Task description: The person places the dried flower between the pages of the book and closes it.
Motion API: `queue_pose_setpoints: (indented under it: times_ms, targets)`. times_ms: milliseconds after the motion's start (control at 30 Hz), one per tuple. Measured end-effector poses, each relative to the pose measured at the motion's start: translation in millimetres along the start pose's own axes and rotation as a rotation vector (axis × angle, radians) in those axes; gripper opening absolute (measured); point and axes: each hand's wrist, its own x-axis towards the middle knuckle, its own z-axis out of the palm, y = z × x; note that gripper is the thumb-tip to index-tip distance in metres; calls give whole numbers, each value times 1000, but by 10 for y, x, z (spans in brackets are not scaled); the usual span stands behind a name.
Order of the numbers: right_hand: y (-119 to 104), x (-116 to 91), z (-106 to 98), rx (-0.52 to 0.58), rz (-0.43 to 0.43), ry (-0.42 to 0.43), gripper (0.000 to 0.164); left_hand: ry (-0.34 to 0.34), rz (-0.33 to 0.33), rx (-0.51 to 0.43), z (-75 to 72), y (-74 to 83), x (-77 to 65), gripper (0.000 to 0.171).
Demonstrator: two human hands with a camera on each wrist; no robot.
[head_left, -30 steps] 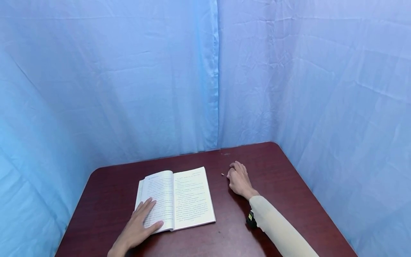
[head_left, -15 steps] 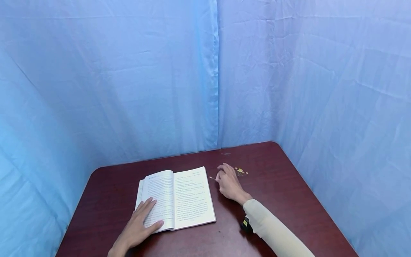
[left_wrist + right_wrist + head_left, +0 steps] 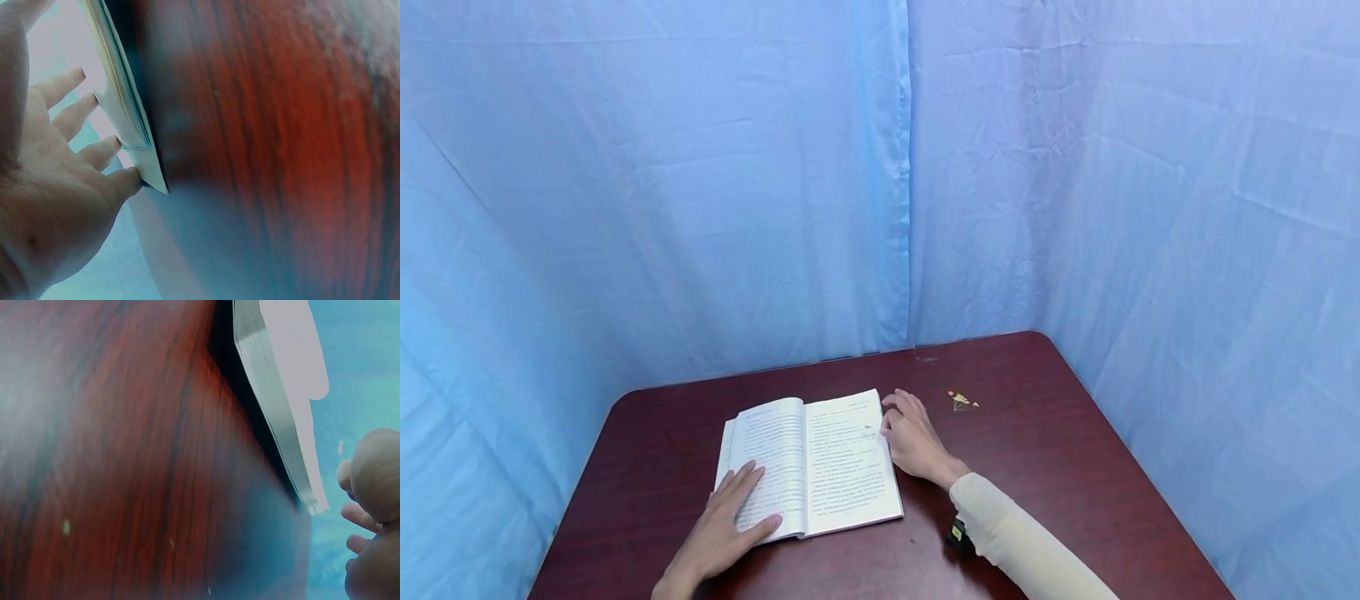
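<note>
Since a moment ago her right hand (image 3: 912, 433) has slid left from the small yellow scrap (image 3: 961, 401) to the open book's (image 3: 820, 467) right edge, fingers curled; whether they pinch anything I cannot tell. On the dark red table (image 3: 1075, 467) the book lies centred, left hand (image 3: 722, 529) flat and open on its left page.

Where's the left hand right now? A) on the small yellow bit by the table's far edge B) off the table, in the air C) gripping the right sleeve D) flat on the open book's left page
D: the left hand lies with straight fingers on the left page of the open book, on the table.
</note>
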Motion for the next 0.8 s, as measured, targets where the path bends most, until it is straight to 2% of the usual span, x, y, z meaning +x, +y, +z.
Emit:
queue_pose_setpoints:
  times_ms: [300,800]
  targets:
    - [-93,-5,75,23,-40,8,17,-13,-14,-3,-7,40,3,84]
    - [-165,-23,118,74,-47,42,13,11,3,8,27,30,-1,84]
